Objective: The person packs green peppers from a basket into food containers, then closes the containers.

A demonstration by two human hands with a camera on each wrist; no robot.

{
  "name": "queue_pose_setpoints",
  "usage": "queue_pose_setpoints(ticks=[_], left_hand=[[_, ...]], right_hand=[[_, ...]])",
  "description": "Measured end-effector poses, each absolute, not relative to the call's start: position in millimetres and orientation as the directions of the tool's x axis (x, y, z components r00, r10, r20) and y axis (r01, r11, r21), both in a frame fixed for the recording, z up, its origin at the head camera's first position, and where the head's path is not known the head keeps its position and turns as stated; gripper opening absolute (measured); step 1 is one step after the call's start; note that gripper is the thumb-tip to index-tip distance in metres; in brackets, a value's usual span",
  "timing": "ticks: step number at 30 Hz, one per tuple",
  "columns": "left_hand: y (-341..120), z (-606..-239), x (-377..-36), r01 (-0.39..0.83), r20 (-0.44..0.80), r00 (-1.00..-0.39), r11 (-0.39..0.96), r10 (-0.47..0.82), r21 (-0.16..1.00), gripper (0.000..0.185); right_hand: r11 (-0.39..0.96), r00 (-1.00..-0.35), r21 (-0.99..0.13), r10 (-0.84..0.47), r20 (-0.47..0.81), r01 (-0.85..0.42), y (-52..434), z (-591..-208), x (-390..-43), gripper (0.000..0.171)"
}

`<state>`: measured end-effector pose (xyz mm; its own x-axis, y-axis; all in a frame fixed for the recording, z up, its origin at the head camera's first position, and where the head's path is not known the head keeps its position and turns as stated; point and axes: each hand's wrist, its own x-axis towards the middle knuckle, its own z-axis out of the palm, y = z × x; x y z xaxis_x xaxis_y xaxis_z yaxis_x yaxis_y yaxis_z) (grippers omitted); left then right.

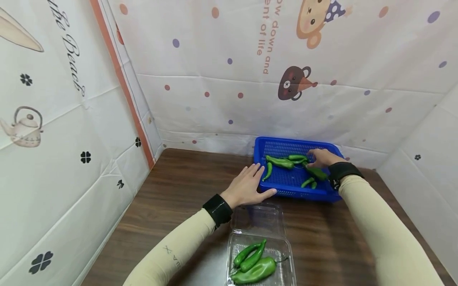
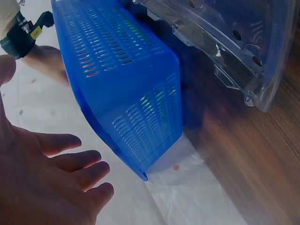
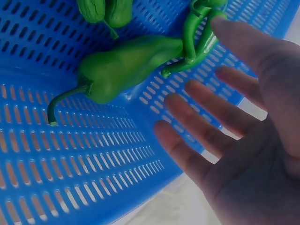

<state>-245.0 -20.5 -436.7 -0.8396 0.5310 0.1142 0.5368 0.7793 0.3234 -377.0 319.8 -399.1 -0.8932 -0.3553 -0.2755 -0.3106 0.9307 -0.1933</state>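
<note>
My right hand [image 1: 322,158] reaches over the right side of a blue plastic basket [image 1: 286,178] that holds several green peppers [image 1: 280,163]. Its fingers are spread and grip nothing. In the right wrist view, the thumb tip overlaps a thin curled green pepper [image 3: 190,37], and a larger pepper [image 3: 124,68] lies beside the fingers. At the basket's left front corner is my left hand [image 1: 245,187], palm down with fingers extended. In the left wrist view, its fingers [image 2: 84,161] point toward the basket wall.
An unlatched clear plastic clamshell box [image 1: 290,258] sits on the brown wood-grain table [image 1: 186,178] in front of the basket, with three green peppers [image 1: 255,270] in it. Its lid [image 1: 257,220] lies back toward the basket. Printed white sheets [image 1: 200,107] hang behind and at both sides.
</note>
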Motion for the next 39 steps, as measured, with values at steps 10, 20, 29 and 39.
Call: queue_pose_setpoints(ticks=[10,20,29,39], left_hand=[[-14.9,-438.3,-243.8,0.56,0.106,-0.824,0.775,0.556,0.292,0.093],[-12.6,-439.2,-246.2,0.57,0.093,-0.818,0.78,0.567,0.257,0.089],[-13.4,-442.0,-247.7,0.584,0.096,-0.81,0.781,0.578,0.223,0.085],[-14.1,-440.0,-251.6,0.574,0.085,-0.816,0.787,0.571,0.228,0.085]], right_hand=[[0.956,-0.88,-0.176,-0.287,-0.378,-0.236,331.6,-405.7,-383.2,0.054],[0.965,-0.882,-0.193,-0.243,-0.404,-0.178,345.6,-414.6,-386.4,0.055],[0.959,-0.867,-0.221,-0.258,-0.426,-0.177,345.5,-421.9,-388.6,0.047],[0.963,-0.866,-0.203,-0.251,-0.433,-0.177,343.2,-423.0,-397.2,0.048]])
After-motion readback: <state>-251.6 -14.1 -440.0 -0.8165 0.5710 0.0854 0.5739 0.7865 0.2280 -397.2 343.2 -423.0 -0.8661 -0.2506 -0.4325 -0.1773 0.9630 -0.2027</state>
